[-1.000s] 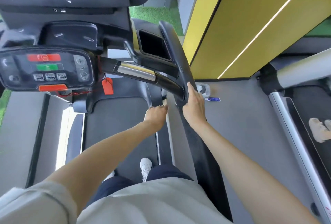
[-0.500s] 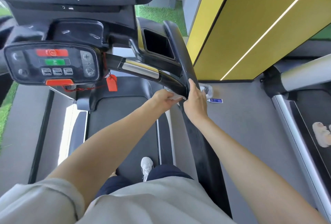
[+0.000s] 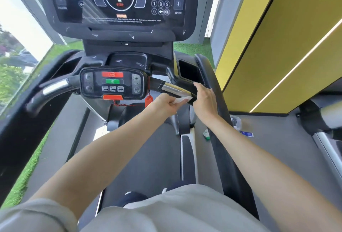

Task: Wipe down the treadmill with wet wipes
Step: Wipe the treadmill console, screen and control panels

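My left hand grips a white wet wipe and presses it against the silver handlebar, just right of the control panel. My right hand rests flat on the black side rail, fingers straight, close beside the wipe.

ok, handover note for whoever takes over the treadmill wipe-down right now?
Left hand: grips the wet wipe, held against the right handlebar near its metal strip.
Right hand: open, resting on the right side rail.
Done: cannot tell which surfaces are already wiped.
Left: probably finish this bar, then the control pad, left handlebar and console screen.
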Demonstrator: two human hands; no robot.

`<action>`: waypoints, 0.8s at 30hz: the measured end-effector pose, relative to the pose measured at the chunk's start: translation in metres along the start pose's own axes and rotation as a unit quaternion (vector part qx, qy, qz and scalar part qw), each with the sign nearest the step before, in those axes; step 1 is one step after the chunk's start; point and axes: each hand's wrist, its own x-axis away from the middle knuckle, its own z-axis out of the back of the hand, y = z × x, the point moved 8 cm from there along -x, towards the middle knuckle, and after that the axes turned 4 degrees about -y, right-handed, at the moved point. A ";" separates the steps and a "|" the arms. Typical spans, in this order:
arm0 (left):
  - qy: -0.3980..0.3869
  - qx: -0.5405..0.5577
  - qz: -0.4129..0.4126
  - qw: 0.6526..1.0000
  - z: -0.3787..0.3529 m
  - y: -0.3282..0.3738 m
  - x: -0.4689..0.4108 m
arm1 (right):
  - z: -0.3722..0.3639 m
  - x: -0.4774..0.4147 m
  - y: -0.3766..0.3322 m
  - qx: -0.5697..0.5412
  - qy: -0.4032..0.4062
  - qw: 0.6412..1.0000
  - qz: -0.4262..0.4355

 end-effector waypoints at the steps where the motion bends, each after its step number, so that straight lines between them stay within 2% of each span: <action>1: 0.009 -0.033 -0.030 0.999 0.004 0.011 0.009 | 0.000 -0.002 -0.009 -0.004 -0.002 1.000 0.007; 3: 0.014 -0.093 -0.092 0.991 0.003 0.029 0.025 | -0.001 -0.005 -0.027 -0.009 -0.006 1.000 0.026; 6: -0.043 -0.017 -0.091 0.995 -0.003 0.033 0.038 | 0.000 -0.009 -0.056 -0.001 -0.003 0.998 0.063; 8: -0.059 -0.064 -0.137 0.987 -0.007 0.044 0.058 | 0.001 -0.010 -0.071 -0.009 0.003 0.997 0.076; 10: -0.074 -0.107 -0.223 0.966 -0.009 0.074 0.077 | -0.002 -0.011 -0.081 -0.016 0.000 0.997 0.077; 12: -0.051 -0.167 -0.337 0.925 -0.002 0.119 0.103 | -0.008 -0.011 -0.092 -0.020 -0.008 0.996 0.086; 14: 0.050 -0.268 -0.445 0.853 0.020 0.164 0.136 | -0.019 -0.011 -0.105 -0.011 -0.027 0.993 0.113; 15: 0.118 -0.324 -0.499 0.795 0.035 0.184 0.153 | -0.025 -0.012 -0.112 -0.007 -0.038 0.991 0.128; 16: 0.197 -0.387 -0.543 0.719 0.050 0.199 0.171 | -0.030 -0.012 -0.118 -0.004 -0.045 0.989 0.140; 17: 0.276 -0.453 -0.572 0.626 0.062 0.208 0.185 | -0.035 -0.014 -0.123 -0.002 -0.051 0.988 0.148; 18: 0.344 -0.512 -0.573 0.540 0.071 0.211 0.191 | -0.038 -0.016 -0.129 0.002 -0.054 0.987 0.152; 19: 0.383 -0.558 -0.561 0.477 0.077 0.210 0.185 | -0.043 -0.018 -0.133 0.007 -0.059 0.987 0.152; 20: 0.391 -0.588 -0.550 0.446 0.078 0.202 0.176 | -0.047 -0.018 -0.136 0.011 -0.065 0.987 0.148; 21: 0.375 -0.609 -0.548 0.434 0.077 0.194 0.160 | -0.052 -0.020 -0.137 0.012 -0.072 0.988 0.138; 23: 0.297 -0.643 -0.569 0.418 0.058 0.163 0.133 | -0.060 -0.021 -0.135 0.002 -0.086 0.990 0.108; 24: 0.245 -0.672 -0.578 0.391 0.046 0.144 0.121 | -0.062 -0.021 -0.132 0.000 -0.091 0.991 0.098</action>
